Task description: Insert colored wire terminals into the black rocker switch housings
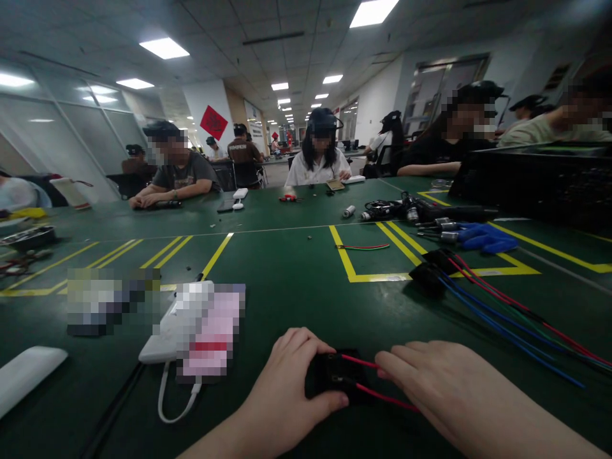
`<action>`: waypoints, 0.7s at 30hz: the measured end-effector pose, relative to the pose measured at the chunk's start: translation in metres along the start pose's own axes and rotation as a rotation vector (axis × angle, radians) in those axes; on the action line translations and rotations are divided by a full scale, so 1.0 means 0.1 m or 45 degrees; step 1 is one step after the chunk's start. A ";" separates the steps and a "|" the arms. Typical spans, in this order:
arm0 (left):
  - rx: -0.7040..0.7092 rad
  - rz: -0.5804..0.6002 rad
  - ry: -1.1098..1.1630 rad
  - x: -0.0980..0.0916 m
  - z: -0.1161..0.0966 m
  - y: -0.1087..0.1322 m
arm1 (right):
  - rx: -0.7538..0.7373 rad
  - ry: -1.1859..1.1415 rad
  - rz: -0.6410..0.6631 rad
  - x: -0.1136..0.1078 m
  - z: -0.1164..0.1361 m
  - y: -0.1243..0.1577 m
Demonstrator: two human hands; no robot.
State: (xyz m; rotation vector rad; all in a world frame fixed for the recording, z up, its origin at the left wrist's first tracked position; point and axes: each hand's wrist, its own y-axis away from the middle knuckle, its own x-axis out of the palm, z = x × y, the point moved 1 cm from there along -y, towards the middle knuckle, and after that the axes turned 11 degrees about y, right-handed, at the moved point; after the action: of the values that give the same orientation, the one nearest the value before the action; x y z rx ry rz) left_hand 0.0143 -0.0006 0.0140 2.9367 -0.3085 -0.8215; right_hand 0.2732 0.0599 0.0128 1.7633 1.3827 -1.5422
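A small black connector block (335, 377) with two red wires (382, 398) lies on the green table (287, 280) near its front edge. My left hand (291, 382) grips the block, with the thumb below it and the fingers curled over its top. My right hand (440, 389) rests to the right of the block, fingers pressed together over the red wires where they leave it. Whether those fingers pinch a wire is hidden.
A white power bank with cable (165, 344) lies at the left. Black connectors with red and blue wires (478, 293) trail off right, near blue-handled tools (482, 237). A black crate (540, 182) stands at the far right. Several people sit across the table.
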 end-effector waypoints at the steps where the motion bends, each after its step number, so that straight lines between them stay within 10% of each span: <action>1: -0.011 0.004 -0.008 -0.01 -0.02 0.00 | -0.002 -0.003 0.007 0.02 0.00 0.00; 21: 0.004 0.004 -0.013 -0.02 -0.03 -0.01 | -0.020 -0.083 -0.010 0.02 -0.06 -0.01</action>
State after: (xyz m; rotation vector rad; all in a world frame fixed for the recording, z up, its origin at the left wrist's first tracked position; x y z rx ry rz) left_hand 0.0143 0.0004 0.0175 2.9350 -0.3156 -0.8370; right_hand 0.2752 0.0664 0.0133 1.6853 1.3683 -1.5738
